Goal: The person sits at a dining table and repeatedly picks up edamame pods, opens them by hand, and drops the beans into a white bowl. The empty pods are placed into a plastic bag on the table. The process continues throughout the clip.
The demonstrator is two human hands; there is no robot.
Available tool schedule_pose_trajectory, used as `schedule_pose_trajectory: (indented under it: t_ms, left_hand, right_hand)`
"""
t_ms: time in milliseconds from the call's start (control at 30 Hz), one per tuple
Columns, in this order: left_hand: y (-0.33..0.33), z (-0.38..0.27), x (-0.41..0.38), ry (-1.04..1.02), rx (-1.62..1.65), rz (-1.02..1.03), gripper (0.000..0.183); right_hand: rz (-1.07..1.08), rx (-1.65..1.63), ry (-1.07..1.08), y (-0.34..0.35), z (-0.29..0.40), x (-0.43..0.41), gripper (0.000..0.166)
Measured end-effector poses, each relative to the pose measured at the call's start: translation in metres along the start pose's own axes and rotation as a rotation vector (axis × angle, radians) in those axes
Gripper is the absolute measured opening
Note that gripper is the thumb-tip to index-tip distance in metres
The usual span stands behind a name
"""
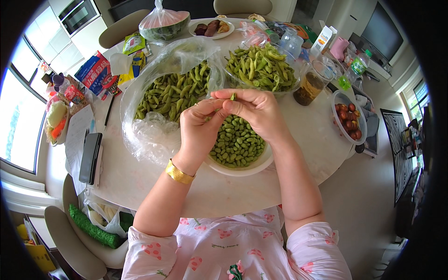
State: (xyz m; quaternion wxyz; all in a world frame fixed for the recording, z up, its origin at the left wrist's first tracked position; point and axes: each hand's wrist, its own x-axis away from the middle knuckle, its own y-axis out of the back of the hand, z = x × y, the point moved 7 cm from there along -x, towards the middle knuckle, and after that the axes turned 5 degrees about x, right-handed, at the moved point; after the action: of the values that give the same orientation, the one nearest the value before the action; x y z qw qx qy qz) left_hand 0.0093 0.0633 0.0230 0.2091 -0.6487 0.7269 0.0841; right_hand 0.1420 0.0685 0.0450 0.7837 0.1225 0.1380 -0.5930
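My left hand (200,127), with a gold bracelet (179,172) at its wrist, and my right hand (257,108) meet fingertip to fingertip above a white bowl (241,172) of shelled green soybeans (237,144). Between my right thumb and forefinger the tip of an edamame pod (233,97) sticks out. A bit of green also shows among my pinched left fingers, mostly hidden by them. Left of the bowl lies an open clear plastic bag (130,134) full of whole edamame pods (168,93). Beyond my right hand, a clear bowl (241,82) is heaped with pods (260,66), several looking split.
Right of the bowls stand a cup of dark liquid (309,85) and a basin (362,122) of round brown-red fruit (348,120). A smartphone (90,158) and a pen (109,112) lie left. Behind are a wrapped cut watermelon (164,26) and a plate of food (225,32).
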Motion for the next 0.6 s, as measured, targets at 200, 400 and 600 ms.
schedule_pose_trajectory:
  t_ms: [200, 400, 600]
  left_hand:
    - [0.000, 0.001, 0.000, -0.040, -0.035, 0.018, 0.012]
    - [0.000, 0.000, -0.001, -0.034, -0.032, 0.015, 0.013]
    - [0.003, 0.002, -0.002, 0.075, -0.050, 0.001, 0.017]
  right_hand:
    - [-0.016, 0.043, -0.040, 0.001, 0.001, 0.002, 0.024]
    - [-0.009, 0.090, -0.022, 0.001, 0.002, 0.001, 0.025]
    - [-0.120, -0.128, -0.068, 0.015, -0.008, -0.002, 0.024]
